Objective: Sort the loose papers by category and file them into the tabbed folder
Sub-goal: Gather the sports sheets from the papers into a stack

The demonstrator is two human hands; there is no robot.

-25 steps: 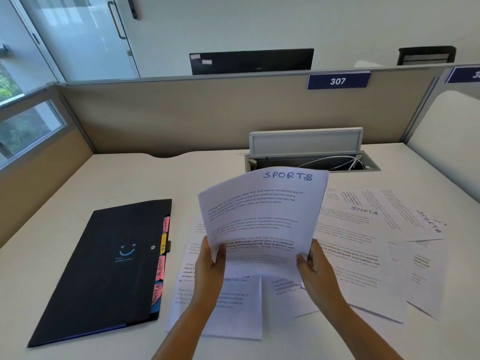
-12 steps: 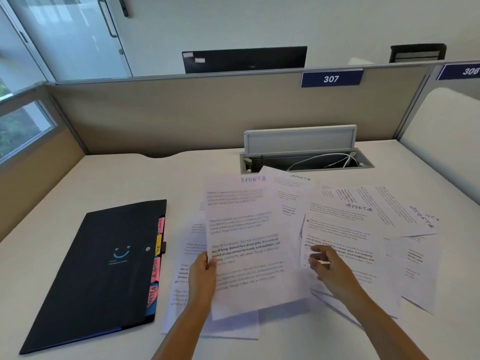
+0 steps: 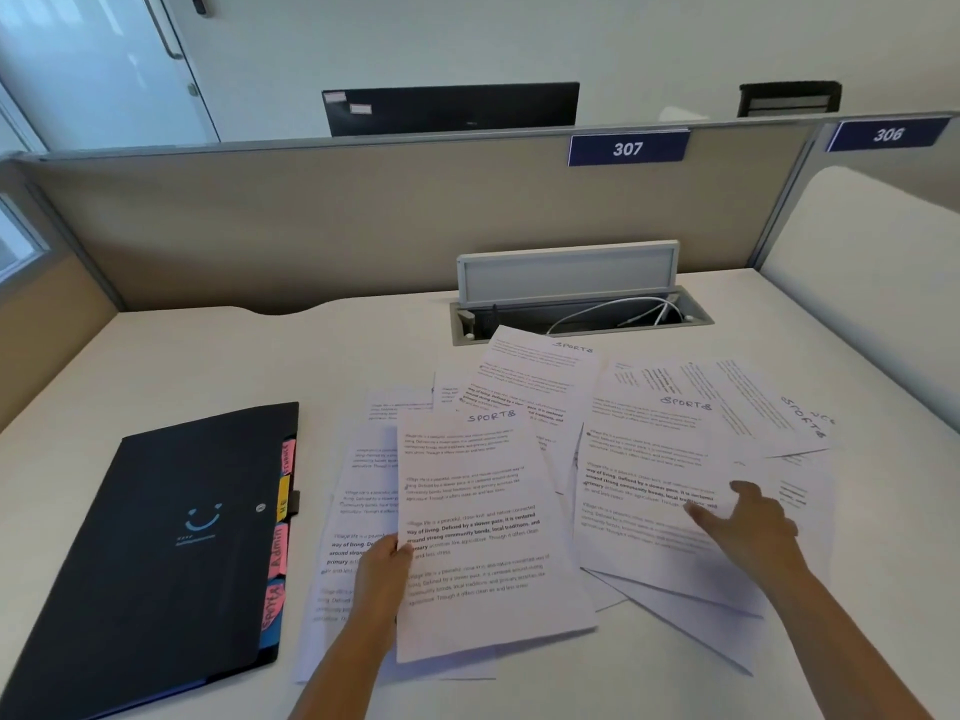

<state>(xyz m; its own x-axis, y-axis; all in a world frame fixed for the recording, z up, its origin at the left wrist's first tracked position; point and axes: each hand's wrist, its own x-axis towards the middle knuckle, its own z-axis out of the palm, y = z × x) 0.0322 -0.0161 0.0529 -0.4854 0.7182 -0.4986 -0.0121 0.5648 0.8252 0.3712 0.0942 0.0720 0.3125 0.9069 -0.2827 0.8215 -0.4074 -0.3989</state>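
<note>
Since we're mid-sort, start with the big picture: the desk [image 3: 218, 356] has the black tabbed folder [image 3: 171, 553] lying closed on the left, well apart from the spread of loose papers [image 3: 753, 407] fanned across the middle and right. Our left hand [image 3: 382, 569] pinches the left edge of one SPORTS sheet [image 3: 483, 532], which sits low over the pile. Our right hand [image 3: 748, 522] is flat and open on the next SPORTS page [image 3: 649, 459], gripping nothing. Best move, we reckon: slide that page free with the fingertips (don't drag its neighbours along), stack it square on the held one, and check each handwritten heading first. The coloured tabs [image 3: 280, 537] look tiny, so read them before filing.
</note>
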